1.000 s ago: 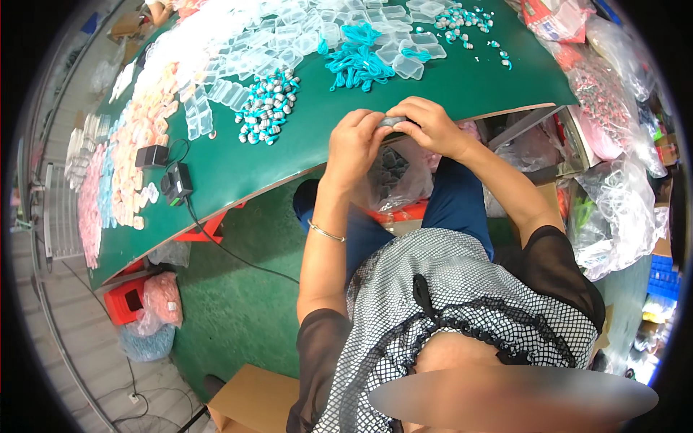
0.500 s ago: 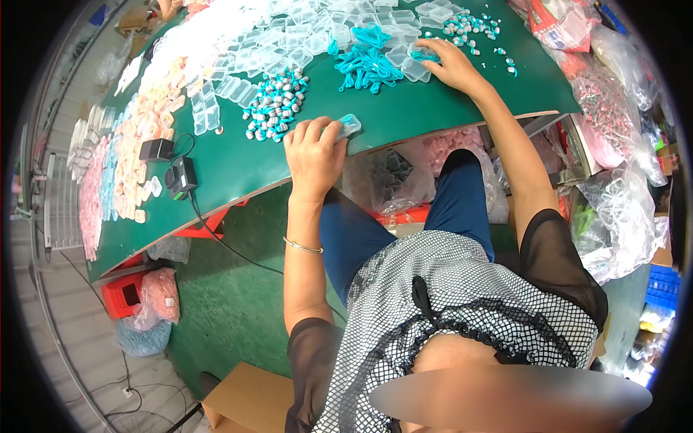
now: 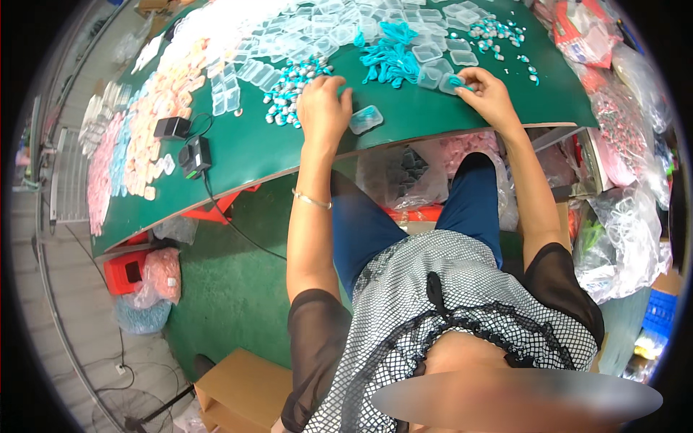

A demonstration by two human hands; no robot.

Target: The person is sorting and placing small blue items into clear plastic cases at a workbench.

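Note:
My left hand (image 3: 323,112) is at the near right edge of a pile of small teal-and-grey pieces (image 3: 283,101). Its thumb stands apart from the fingers, and I see nothing held. Just right of it, a small clear plastic box (image 3: 366,120) with a bit of teal inside rests by the table's front edge. My right hand (image 3: 489,97) pinches a teal cord (image 3: 459,84) above a clear box (image 3: 435,74). A heap of teal cords (image 3: 390,61) lies between the two hands, farther back.
Many clear boxes (image 3: 328,29) cover the back of the green table (image 3: 253,155). Peach pieces (image 3: 148,137) spread at the left, near a black device (image 3: 193,157) with a cable. More teal-and-grey pieces (image 3: 498,32) lie back right. Plastic bags (image 3: 621,238) crowd the right side.
My left hand has let go of the small clear box and moved away to the pile of teal-and-grey pieces. My right hand has drawn nearer, with the teal cord between its fingers.

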